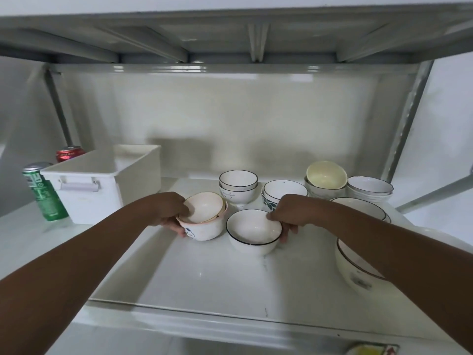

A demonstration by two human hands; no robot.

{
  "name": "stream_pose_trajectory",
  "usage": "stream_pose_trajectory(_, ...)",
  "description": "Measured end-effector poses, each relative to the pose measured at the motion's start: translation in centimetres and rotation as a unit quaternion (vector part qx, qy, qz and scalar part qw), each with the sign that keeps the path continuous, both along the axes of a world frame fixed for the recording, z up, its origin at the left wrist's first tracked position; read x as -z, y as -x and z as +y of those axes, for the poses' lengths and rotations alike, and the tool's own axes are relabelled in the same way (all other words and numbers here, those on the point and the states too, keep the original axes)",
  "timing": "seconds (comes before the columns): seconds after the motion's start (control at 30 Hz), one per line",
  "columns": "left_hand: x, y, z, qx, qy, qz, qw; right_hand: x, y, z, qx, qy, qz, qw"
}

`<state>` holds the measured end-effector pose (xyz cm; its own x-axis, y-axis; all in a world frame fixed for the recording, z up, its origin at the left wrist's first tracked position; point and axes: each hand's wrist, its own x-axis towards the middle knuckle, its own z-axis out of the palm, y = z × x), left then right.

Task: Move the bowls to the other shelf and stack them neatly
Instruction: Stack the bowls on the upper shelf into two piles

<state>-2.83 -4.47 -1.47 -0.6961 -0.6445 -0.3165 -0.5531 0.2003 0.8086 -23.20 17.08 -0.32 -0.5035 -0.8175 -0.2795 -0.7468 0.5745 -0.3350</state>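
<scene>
Seemingly early in the job, both hands are on bowls that sit on a white shelf (204,283), seen from above and in front.

At far left stands a green can (44,192), with a red can (69,152) behind it and a white bin (102,185) just beside them. Right of the bin, the left hand (170,213) is wrapped around a small stack (202,217): a pale bowl sits tilted inside a pink-rimmed one, in a white bowl with a printed figure. Fingers curl under the base and the thumb seems to rest at the rim. Just beside it, the right hand (289,215) grips the far right edge of a black-rimmed bowl (253,230), fingers closed over the rim. Whether either load is lifted or resting on the shelf cannot be told.

Behind them stand a pair of nested bowls (238,187) and a leaf-patterned stack (277,194). Further right, a yellow bowl (326,175) leans tilted in a grey stack, next to scalloped bowls (369,189). Under the right forearm are two large bowls (358,272), partly hidden.

Most bowls look unmoved, in loose uneven piles. The other shelf is not clearly in view. The upper shelf (230,34) hangs low overhead, so lifting room looks limited, and the tilted bowls could slip when carried.
</scene>
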Motion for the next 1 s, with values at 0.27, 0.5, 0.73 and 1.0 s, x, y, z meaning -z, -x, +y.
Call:
stream_pose_trajectory(0.27, -3.5, 3.5, 2.5, -0.023, 0.012, 0.081, 0.996, -2.4, 1.7, 2.3, 0.08, 0.126, -0.028, 0.988)
stream_pose_trajectory(0.5, -2.5, 7.3, 6.5, 0.064, 0.079, 0.006, 0.995, -5.0, 4.4, 7.4, 0.117, 0.187, -0.015, 0.975)
stream_pose_trajectory(0.73, -1.4, 8.1, 6.5, 0.102, 0.15, -0.019, 0.983, -5.6, 6.7, 11.7, 0.184, 0.225, 0.004, 0.957)
stream_pose_trajectory(1.0, -1.5, 7.8, 6.4, 0.127, 0.191, -0.073, 0.971, -5.4, 7.0, 13.5, 0.217, 0.192, 0.029, 0.957)
